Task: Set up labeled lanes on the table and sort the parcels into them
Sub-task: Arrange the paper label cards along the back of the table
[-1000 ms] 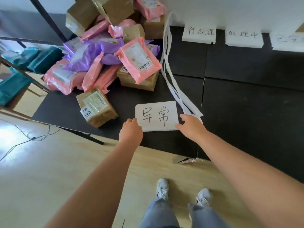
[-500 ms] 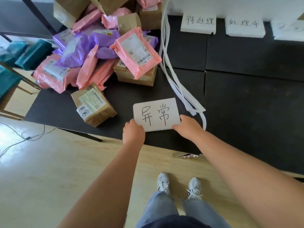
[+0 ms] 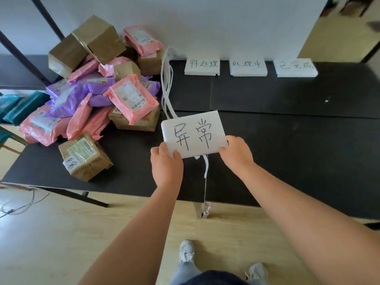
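Label card [image 3: 193, 133], a white foam rectangle with rounded corners and two large black handwritten characters, is held over the near-middle part of the black table [image 3: 287, 145]. My left hand [image 3: 166, 163] pinches its near left corner, thumb on the card's face. My right hand [image 3: 236, 155] grips the near right corner the same way.

From under the card, white strips [image 3: 166, 89] run toward 12 o'clock up to the wall [image 3: 205, 23], and one end shows below the card's near edge. At 9 o'clock sits a brown box [image 3: 85, 157] with a handwritten tag. Beyond it, at 10 o'clock, the parcels [image 3: 92, 95] lie heaped: pink and purple bags and brown cartons.

From 12 to 2 o'clock, three more white cards [image 3: 248, 66] line the table's far edge against the wall. Open dark tabletop stretches from 1 to 4 o'clock, out to the near edge.
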`<state>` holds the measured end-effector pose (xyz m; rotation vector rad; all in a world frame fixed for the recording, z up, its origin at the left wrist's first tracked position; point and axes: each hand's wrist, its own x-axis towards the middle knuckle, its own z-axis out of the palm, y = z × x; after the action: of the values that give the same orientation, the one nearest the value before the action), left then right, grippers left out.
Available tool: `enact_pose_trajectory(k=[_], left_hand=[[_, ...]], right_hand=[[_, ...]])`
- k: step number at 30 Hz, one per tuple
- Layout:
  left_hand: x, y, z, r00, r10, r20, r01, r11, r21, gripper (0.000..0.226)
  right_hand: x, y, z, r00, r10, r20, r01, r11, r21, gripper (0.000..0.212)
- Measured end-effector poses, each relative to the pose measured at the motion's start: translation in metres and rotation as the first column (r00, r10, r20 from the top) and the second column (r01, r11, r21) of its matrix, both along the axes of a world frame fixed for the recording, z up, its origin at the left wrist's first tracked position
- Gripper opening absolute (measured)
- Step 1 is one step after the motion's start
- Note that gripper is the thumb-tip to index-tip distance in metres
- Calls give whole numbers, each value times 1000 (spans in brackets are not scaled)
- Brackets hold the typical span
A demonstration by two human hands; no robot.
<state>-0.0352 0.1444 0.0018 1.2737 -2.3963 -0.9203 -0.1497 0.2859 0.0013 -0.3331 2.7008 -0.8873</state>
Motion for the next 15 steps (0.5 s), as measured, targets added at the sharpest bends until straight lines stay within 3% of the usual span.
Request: enact_pose_trajectory(k=[9, 15], left_hand=[[-88, 173, 13, 975, -202, -93, 212, 970, 117, 42], [-130, 254, 9, 952, -283, -117, 300, 940, 162, 41]], right_hand=[[-65, 206, 29, 988, -157, -8, 157, 987, 24, 35], [-100, 297, 31, 980, -200, 1, 200, 977, 81, 40]])
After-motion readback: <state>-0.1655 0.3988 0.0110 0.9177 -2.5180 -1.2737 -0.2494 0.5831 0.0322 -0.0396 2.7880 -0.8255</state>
